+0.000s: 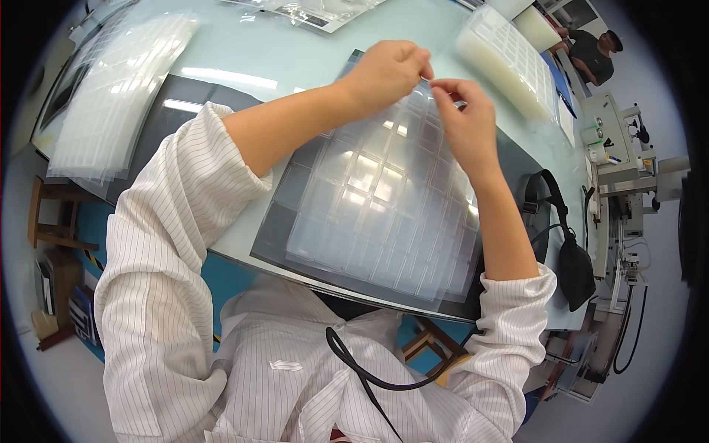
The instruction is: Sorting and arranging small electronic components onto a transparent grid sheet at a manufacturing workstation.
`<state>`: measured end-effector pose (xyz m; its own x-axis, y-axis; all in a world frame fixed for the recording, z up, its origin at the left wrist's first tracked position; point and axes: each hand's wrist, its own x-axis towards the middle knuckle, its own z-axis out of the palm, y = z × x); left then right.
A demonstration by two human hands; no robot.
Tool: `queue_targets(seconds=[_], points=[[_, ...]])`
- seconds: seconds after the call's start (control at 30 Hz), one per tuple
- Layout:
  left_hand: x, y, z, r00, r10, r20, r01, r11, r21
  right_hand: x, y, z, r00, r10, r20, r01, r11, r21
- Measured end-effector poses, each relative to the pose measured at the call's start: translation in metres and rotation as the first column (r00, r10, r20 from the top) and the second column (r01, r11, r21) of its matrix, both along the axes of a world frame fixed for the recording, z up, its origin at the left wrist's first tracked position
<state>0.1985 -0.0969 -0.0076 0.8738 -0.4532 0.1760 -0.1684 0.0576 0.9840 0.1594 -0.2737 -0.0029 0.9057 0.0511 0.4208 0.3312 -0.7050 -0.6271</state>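
Observation:
Clear plastic sheets (369,199) divided into rectangular cells lie stacked, slightly out of line, on a dark grey mat (269,232) in front of me. My left hand (388,77) reaches over their far end, its fingers closed in a pinch at the far edge. Close beside it, my right hand (470,122) pinches with thumb and forefinger at the same far edge. The fingertips of both hands nearly meet there. How many layers they grip is too small to tell. Ceiling light glares off the sheets.
A pile of similar clear sheets (122,96) lies at left; a thick stack (509,63) stands far right. Plastic bags (310,9) lie at the back. A black pouch with a strap (576,269) rests at the right edge. Another person (591,55) is at far right.

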Motion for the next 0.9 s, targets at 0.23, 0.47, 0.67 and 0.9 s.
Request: queue_targets(seconds=[0.23, 0.47, 0.67, 0.9], points=[[0.014, 0.003, -0.014, 0.977, 0.211, -0.039, -0.211, 0.977, 0.019, -0.004, 0.005, -0.009, 0.981, 0.098, 0.166, -0.020, 0.908, -0.418], [0.012, 0.002, -0.014, 0.974, 0.221, -0.056, -0.223, 0.975, -0.018, -0.005, 0.004, -0.014, 0.957, 0.156, 0.244, -0.040, 0.906, -0.422], [0.012, 0.003, -0.013, 0.989, 0.141, -0.041, -0.141, 0.990, 0.003, -0.004, 0.005, -0.014, 0.947, 0.154, 0.281, -0.037, 0.924, -0.381], [0.002, 0.005, 0.003, 0.993, -0.070, 0.095, 0.063, 0.995, 0.074, 0.007, 0.004, 0.013, 0.992, 0.122, 0.019, -0.122, 0.940, 0.320]])
